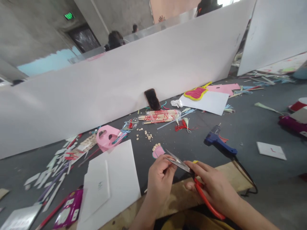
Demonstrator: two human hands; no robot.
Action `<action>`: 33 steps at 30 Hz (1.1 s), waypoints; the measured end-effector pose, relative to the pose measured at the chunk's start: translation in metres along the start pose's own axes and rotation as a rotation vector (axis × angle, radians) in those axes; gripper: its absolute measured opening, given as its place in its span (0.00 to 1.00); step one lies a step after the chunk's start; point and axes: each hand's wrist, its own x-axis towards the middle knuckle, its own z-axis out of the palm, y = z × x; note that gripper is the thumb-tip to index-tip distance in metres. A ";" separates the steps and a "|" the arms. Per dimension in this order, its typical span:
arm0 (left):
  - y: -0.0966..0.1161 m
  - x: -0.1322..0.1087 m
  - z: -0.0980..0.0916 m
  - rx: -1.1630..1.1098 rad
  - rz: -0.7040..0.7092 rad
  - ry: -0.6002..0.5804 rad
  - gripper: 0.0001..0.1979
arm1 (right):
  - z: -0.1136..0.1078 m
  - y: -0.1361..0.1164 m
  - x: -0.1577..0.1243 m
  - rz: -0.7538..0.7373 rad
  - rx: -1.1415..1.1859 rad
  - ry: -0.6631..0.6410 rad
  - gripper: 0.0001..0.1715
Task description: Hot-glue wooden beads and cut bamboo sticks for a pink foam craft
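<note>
One pair of red-handled scissors [179, 164], blades slightly parted, sits between my hands above the near edge of the bench [251, 127]. My right hand [213, 185] grips the handles. My left hand [160, 177] pinches shut at the blades, on what I cannot tell. I judge a snip in hand; closing calls for a steady pinch. Beyond lie a pink cut-out [158, 150] and a blue glue gun [219, 140].

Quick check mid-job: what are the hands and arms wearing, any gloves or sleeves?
No gloves: the left hand and right hand are bare, with no rings, watch or markings visible. The left forearm and right forearm are bare too; no sleeve edge shows.
</note>
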 end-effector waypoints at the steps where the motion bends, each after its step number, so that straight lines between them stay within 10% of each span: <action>1: 0.000 0.000 0.000 0.003 0.016 0.006 0.11 | -0.001 -0.001 0.000 -0.005 -0.006 -0.004 0.25; 17: 0.006 0.002 -0.005 -0.131 -0.004 -0.117 0.09 | 0.001 0.000 -0.002 -0.030 -0.009 -0.029 0.29; 33: -0.001 -0.005 0.005 0.053 -0.034 0.031 0.09 | -0.001 -0.003 -0.002 0.017 -0.001 0.011 0.26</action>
